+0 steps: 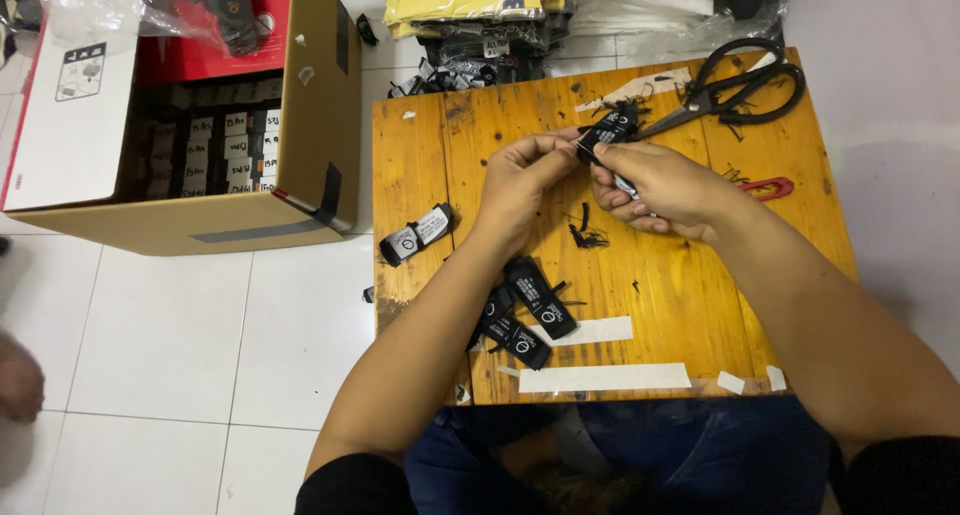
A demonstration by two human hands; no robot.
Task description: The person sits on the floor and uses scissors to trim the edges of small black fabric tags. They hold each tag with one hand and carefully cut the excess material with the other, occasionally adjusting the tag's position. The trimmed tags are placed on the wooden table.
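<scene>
Over a small orange wooden table (pixel 660 305), my left hand (pixel 522 180) and my right hand (pixel 658 183) meet on one black fabric label (pixel 608 130). The left fingers pinch its near end. My right hand grips it too and holds a thin metal tool whose tip shows below the fingers. Black thread scraps (pixel 588 237) lie under the hands. Several finished black labels (pixel 527 315) lie near the table's front left, partly hidden by my left forearm. One more label (pixel 416 235) rests at the left edge.
Large black scissors (pixel 735 87) lie at the back right, a small red tool (pixel 768 187) at the right edge. White tape strips (pixel 603 377) run along the front. An open cardboard box (pixel 310 135) of labels stands on the tiled floor left. Folded garments (pixel 470 0) are stacked behind.
</scene>
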